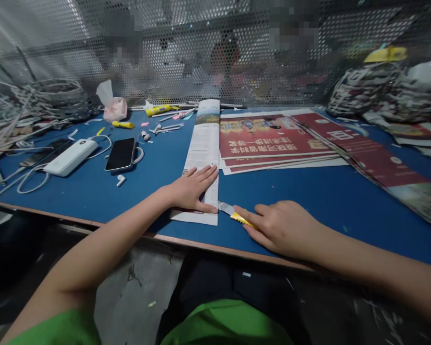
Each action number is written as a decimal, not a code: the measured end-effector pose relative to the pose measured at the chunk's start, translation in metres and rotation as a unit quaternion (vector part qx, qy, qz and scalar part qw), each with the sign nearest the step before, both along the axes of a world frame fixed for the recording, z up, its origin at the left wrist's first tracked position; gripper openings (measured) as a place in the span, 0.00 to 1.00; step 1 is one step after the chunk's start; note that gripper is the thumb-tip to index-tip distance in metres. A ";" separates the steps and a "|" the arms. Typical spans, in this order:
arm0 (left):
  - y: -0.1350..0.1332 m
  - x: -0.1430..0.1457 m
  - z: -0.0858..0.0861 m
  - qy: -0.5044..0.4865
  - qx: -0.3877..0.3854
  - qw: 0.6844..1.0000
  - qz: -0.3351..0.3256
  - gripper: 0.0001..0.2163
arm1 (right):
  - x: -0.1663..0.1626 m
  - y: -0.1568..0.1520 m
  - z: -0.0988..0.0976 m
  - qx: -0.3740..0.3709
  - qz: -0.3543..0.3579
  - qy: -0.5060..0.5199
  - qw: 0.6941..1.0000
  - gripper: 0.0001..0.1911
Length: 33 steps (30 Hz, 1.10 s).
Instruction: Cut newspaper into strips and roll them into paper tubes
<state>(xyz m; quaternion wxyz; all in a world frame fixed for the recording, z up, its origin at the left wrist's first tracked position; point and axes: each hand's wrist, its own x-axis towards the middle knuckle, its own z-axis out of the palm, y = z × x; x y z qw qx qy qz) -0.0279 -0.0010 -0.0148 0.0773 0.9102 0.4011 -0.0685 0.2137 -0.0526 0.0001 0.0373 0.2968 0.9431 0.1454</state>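
Observation:
My left hand [196, 189] lies flat on a long folded strip of newspaper [204, 148], its fingers stretched toward the paper's right edge. The strip runs away from me across the blue table. My right hand [282, 225] is wrapped round the yellow handle of a utility knife [241, 220]. The knife's blade points left, and its tip is at the right edge of the newspaper, close to my left thumb. Whether the tip is inside the fold cannot be seen.
Red printed sheets [269, 139] lie at the right. On the left are a phone [120, 154], a white power bank [71, 157] with cables, and an earbud [120, 180]. Glue sticks and paper rolls lie toward a perforated metal screen [187, 57]. Woven paper baskets [362, 88] stand back right.

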 end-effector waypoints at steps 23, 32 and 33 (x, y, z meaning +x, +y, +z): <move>0.001 0.000 -0.001 0.009 0.003 1.000 0.001 0.47 | -0.001 0.009 0.000 -0.004 -0.022 -0.025 0.999 0.22; 0.001 0.000 -0.001 0.009 0.004 1.000 0.000 0.47 | -0.001 0.015 0.004 -0.042 -0.046 -0.044 0.997 0.23; 0.001 0.001 -0.001 0.009 0.004 1.000 0.000 0.47 | -0.001 0.016 0.004 -0.047 -0.049 -0.042 0.997 0.23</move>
